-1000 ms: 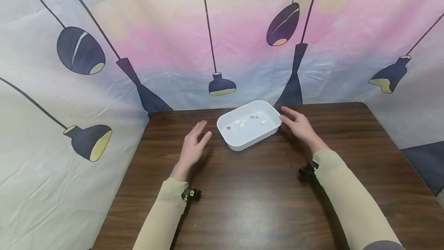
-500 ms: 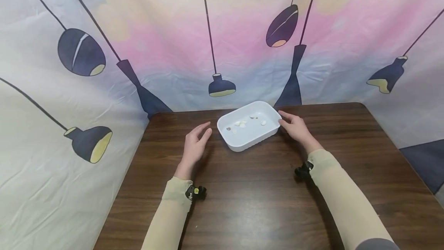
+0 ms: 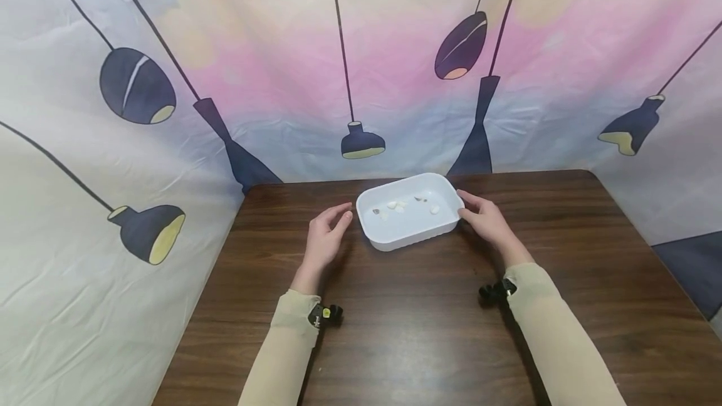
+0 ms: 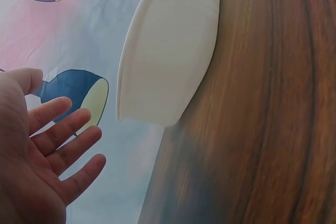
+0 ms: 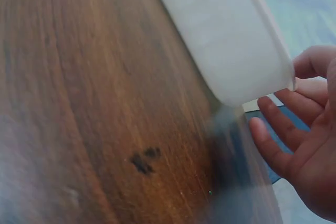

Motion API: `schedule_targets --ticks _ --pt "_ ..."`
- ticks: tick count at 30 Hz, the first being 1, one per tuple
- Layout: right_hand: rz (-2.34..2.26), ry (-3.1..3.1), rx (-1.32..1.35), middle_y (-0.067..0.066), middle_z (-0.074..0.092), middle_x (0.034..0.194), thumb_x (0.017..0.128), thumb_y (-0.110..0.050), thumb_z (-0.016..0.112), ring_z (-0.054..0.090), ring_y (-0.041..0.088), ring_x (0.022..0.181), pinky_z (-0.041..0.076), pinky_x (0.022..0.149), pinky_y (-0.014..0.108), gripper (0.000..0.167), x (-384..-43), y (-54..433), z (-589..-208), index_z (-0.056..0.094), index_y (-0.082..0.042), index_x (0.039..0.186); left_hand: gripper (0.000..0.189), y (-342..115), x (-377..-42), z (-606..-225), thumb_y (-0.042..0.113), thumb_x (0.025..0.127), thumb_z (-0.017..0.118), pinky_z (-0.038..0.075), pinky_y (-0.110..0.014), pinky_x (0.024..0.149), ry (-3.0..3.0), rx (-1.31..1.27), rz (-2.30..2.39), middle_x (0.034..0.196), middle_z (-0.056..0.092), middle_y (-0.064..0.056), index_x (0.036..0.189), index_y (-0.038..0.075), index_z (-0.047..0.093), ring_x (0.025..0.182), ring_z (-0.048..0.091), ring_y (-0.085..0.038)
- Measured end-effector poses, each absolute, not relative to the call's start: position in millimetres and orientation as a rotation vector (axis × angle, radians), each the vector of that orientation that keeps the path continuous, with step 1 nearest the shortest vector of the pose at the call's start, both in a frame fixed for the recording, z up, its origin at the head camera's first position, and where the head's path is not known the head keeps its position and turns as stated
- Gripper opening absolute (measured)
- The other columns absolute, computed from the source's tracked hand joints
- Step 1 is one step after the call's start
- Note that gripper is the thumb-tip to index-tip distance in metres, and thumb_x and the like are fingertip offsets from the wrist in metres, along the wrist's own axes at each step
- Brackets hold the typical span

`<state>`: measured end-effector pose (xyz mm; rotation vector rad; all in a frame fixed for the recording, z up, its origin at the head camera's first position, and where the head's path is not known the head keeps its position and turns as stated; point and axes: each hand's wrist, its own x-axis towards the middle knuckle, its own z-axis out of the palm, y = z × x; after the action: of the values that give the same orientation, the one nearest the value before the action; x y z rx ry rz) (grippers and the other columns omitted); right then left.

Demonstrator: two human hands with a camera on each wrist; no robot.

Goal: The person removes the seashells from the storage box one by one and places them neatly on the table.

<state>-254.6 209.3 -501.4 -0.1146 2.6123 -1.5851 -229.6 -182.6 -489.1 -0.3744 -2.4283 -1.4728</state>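
Observation:
A white rectangular plastic tray [image 3: 414, 234] stands at the far side of the table, with several small shell-like pieces [image 3: 393, 205], white and brown, scattered on its bottom. My right hand [image 3: 486, 218] pinches the tray's right end, thumb at the rim and fingers along the outside. In the right wrist view that hand's fingers [image 5: 281, 119] reach past the tray's corner. My left hand [image 3: 326, 237] is beside the left end, fingers slightly bent. The left wrist view shows its fingers [image 4: 71, 140] spread, with a gap to the tray's wall.
The dark wood-grain table [image 3: 417, 331] stretches from the tray toward me. Behind it hangs a cloth backdrop [image 3: 293, 67] printed with lamps. Each sleeve cuff carries a small black wrist camera [image 3: 327, 315].
The tray has shifted slightly toward me and turned a little, its right end coming nearer. The right hand has closed on that end. My left hand has come nearer the left end.

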Motion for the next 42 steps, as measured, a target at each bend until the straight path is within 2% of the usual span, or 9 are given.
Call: schedule_targets --ticks 3,12,18,25,33,42 --pt "-1.573 2.611 -0.120 0.021 0.042 0.165 0.108 -0.020 0.059 0.041 0.041 0.152 0.032 0.122 0.059 0.060 -248 212 -502 0.042 -0.005 0.164 0.036 -179 -228 -489 0.027 0.109 0.065 0.050 -0.052 0.109 -2.424 -0.375 -1.477 0.132 0.073 -0.014 0.133 0.003 0.073 0.128 0.065 -0.031" --pt "-1.566 2.618 -0.132 0.024 0.042 0.164 0.107 -0.020 0.061 0.044 0.044 0.148 0.034 0.120 0.060 0.062 -229 214 -500 0.040 -0.002 0.163 0.034 -172 -225 -485 0.026 0.109 0.064 0.053 -0.050 0.105 -2.431 -0.373 -1.481 0.131 0.074 -0.014 0.133 0.004 0.074 0.125 0.067 -0.029" --pt "-1.443 2.658 -0.169 0.026 0.042 0.163 0.106 -0.027 0.065 0.044 0.046 0.148 0.034 0.119 0.063 0.069 -221 216 -491 0.037 -0.001 0.164 0.035 -170 -226 -483 0.028 0.109 0.064 0.053 -0.052 0.106 -2.410 -0.394 -1.505 0.130 0.074 -0.013 0.132 0.004 0.074 0.125 0.068 -0.030" --pt "-1.320 2.694 -0.241 0.027 0.047 0.159 0.104 -0.027 0.071 0.048 0.045 0.145 0.038 0.116 0.063 0.072 -211 217 -484 0.039 0.000 0.163 0.037 -168 -226 -487 0.029 0.108 0.065 0.053 -0.052 0.105 -2.437 -0.394 -1.515 0.130 0.074 -0.013 0.132 0.002 0.074 0.124 0.068 -0.030" --pt "-1.215 2.731 -0.245 0.030 0.049 0.156 0.104 -0.028 0.070 0.054 0.047 0.139 0.043 0.112 0.063 0.073 -205 212 -478 0.039 0.005 0.161 0.034 -163 -225 -491 0.026 0.109 0.064 0.054 -0.050 0.105 -2.448 -0.402 -1.495 0.129 0.075 -0.014 0.131 0.003 0.075 0.123 0.069 -0.030" --pt "-1.162 2.739 -0.257 0.029 0.050 0.155 0.102 -0.032 0.072 0.049 0.049 0.143 0.041 0.113 0.066 0.074 -203 209 -473 0.042 0.005 0.159 0.033 -164 -224 -492 0.026 0.108 0.065 0.054 -0.050 0.104 -2.451 -0.399 -1.469 0.129 0.074 -0.013 0.131 0.004 0.075 0.123 0.068 -0.029"
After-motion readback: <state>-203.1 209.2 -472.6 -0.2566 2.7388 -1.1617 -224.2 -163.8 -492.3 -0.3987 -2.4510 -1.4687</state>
